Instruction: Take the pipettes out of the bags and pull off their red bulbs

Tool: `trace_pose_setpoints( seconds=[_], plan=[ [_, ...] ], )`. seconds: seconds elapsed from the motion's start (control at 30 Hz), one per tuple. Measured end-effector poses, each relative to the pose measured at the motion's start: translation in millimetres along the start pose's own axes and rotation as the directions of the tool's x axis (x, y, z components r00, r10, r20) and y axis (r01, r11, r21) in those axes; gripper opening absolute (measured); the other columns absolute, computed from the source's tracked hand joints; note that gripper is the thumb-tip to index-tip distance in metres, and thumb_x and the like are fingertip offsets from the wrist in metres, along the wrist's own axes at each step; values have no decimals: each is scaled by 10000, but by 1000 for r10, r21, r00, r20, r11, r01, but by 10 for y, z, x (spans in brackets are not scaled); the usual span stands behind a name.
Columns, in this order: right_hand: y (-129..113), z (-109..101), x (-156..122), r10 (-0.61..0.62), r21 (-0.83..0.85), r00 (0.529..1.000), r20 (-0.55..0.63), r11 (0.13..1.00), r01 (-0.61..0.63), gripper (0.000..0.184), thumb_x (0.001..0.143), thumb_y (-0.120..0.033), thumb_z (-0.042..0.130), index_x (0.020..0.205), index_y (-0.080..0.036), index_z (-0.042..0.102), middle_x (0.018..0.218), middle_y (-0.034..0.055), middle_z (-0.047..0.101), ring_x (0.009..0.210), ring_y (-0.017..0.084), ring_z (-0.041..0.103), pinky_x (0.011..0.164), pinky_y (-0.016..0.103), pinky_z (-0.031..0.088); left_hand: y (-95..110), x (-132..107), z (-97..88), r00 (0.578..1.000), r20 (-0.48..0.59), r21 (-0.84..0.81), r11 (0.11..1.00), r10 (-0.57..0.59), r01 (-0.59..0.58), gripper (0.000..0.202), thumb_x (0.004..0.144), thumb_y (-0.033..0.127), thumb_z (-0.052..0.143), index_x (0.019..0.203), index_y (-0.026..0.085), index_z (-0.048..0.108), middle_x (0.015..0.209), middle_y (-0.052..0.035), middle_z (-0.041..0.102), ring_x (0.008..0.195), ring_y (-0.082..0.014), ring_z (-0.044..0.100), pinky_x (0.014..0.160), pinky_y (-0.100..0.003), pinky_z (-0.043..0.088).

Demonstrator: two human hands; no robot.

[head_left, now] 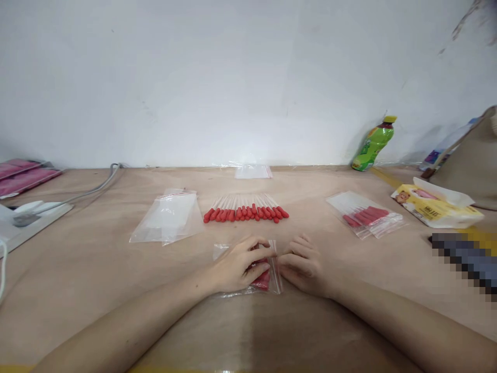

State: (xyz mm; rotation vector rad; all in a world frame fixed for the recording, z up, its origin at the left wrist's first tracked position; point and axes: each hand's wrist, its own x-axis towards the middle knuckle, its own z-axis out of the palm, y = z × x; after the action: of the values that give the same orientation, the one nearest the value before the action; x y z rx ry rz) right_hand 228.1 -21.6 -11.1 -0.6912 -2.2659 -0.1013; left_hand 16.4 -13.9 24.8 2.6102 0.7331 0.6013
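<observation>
A clear zip bag (276, 282) lies flat on the table in front of me, with red-tipped pieces (261, 282) inside. Across this bag rests my left hand (243, 264), its thumb and fingers apart, covering much of the contents. My right hand (301, 264) is at the bag's zip edge with its fingers curled in; whether it grips the edge is hidden. Just beyond both hands, a fanned row of thin white sticks with red tips (246, 212) lies on the table, the tips pointing towards me.
Flat clear bags (166, 217) lie on the left. Filled bags of red-tipped sticks (367, 215) lie to the right, near a yellow tissue pack (437, 204) and a pixelated dark object (466, 259). A green bottle (375, 144) leans against the wall; a white power strip (42, 217) is left.
</observation>
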Motion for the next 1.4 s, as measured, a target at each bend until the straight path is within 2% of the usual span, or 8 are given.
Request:
trace_pose_setpoints(
  seconds=[0.23, 0.53, 0.93, 1.23, 1.4],
  plan=[
    [-11, -44, 28, -62, -64, 998, -6, 996, 62, 110, 784, -160, 542, 681, -198, 556, 632, -16, 537, 605, 107, 433, 602, 281, 267, -17, 3, 11, 1000, -11, -11, 1000, 3, -3, 259, 847, 195, 443, 1085, 218, 543, 1100, -60, 523, 1003, -169, 502, 885, -304, 417],
    [5, -47, 17, -119, -109, 993, 14, 987, 120, 104, 787, -171, 542, 690, -206, 553, 626, -14, 523, 616, 116, 416, 603, 275, 271, -11, 7, 0, 1000, -3, -11, 1000, 7, -7, 268, 845, 179, 444, 1092, 214, 540, 1095, -61, 521, 1004, -161, 500, 886, -294, 417],
    [-13, -68, 33, -139, -124, 990, 6, 982, 139, 117, 789, -157, 536, 683, -202, 555, 610, -13, 520, 603, 116, 395, 588, 275, 275, -12, 10, -2, 1000, 9, 13, 1000, 6, -6, 261, 850, 192, 441, 1084, 215, 556, 1084, -61, 525, 990, -162, 501, 880, -296, 415],
    [-11, -61, 77, -170, -96, 984, 42, 980, 174, 74, 787, -167, 543, 758, -213, 594, 678, -8, 574, 658, 121, 434, 615, 284, 288, -6, 36, -24, 998, 50, 119, 992, 38, -44, 233, 870, 213, 413, 1012, 218, 598, 1114, -68, 509, 994, -172, 503, 860, -301, 421],
    [-17, -39, 107, -193, -126, 981, 27, 973, 195, 107, 793, -140, 519, 798, -208, 602, 676, -6, 573, 662, 127, 423, 629, 289, 275, -89, 59, -62, 987, 81, 321, 934, 136, -156, 223, 889, 201, 391, 949, 214, 606, 1104, -45, 540, 913, -144, 545, 769, -255, 440]
  ],
)
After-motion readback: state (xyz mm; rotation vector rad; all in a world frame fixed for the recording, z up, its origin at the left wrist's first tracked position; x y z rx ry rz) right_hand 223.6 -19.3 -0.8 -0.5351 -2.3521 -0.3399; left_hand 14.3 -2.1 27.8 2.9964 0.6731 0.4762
